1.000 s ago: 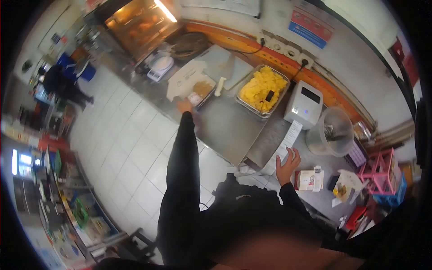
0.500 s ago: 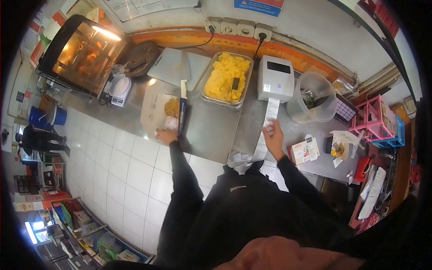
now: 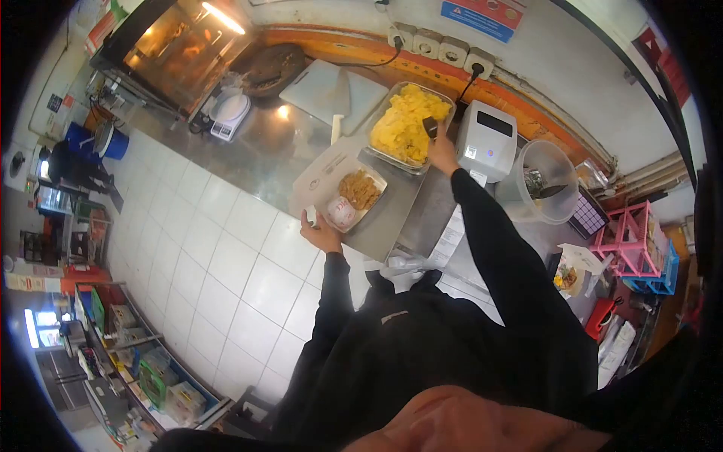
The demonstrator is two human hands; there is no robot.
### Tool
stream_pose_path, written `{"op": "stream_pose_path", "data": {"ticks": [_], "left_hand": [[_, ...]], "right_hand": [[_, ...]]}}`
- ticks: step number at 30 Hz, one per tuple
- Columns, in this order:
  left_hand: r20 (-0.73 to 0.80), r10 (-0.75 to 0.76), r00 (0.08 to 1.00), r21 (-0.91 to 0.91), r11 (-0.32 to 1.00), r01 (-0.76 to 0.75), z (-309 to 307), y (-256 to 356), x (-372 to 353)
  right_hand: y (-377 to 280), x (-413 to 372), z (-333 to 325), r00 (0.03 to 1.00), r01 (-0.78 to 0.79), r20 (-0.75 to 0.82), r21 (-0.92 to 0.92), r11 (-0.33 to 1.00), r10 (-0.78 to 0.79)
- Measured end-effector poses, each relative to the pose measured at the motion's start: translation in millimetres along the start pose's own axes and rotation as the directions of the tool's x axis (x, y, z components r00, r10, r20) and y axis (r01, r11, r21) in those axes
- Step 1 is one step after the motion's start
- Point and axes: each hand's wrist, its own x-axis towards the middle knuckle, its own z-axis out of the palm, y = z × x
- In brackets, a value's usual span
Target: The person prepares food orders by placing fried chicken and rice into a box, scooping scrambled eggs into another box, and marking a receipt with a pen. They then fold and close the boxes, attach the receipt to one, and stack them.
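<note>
A cardboard takeaway box (image 3: 310, 181) lies open near the counter's front edge. Inside it are a piece of brown fried food (image 3: 360, 190) and a white wrapped bundle with red print (image 3: 341, 212). My left hand (image 3: 324, 235) grips the box's near corner. To the right, my right hand (image 3: 443, 153) is closed round the black handle of a utensil (image 3: 430, 126) at the right side of a clear tray (image 3: 395, 164). Yellow food (image 3: 407, 120) heaps up in that tray. The utensil's working end cannot be made out.
A label printer (image 3: 488, 135) with a paper strip (image 3: 452, 235) stands right of the tray, beside a clear bucket (image 3: 536, 181). Cutting boards (image 3: 316, 90), a knife (image 3: 337, 124), a scale (image 3: 230, 117) and a lit display case (image 3: 173, 56) line the left.
My right hand has left the printer's paper strip and taken hold of the utensil at the yellow food. The takeaway box has shifted nearer the tray and turned, with my left hand at its corner.
</note>
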Motion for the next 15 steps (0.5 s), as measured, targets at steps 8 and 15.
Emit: {"op": "stream_pose_path", "data": {"ticks": [8,15], "left_hand": [[-0.03,-0.015,0.999,-0.406,0.914,0.002,-39,15,-20],[0.069,0.025,0.997,-0.389,0.921,0.004,-45,18,-30]], "right_hand": [[2,6,-33,0.842,0.266,0.468,0.068,0.961,-0.267],[-24,28,-5,0.744,-0.059,0.651,-0.163,0.985,0.152]]}}
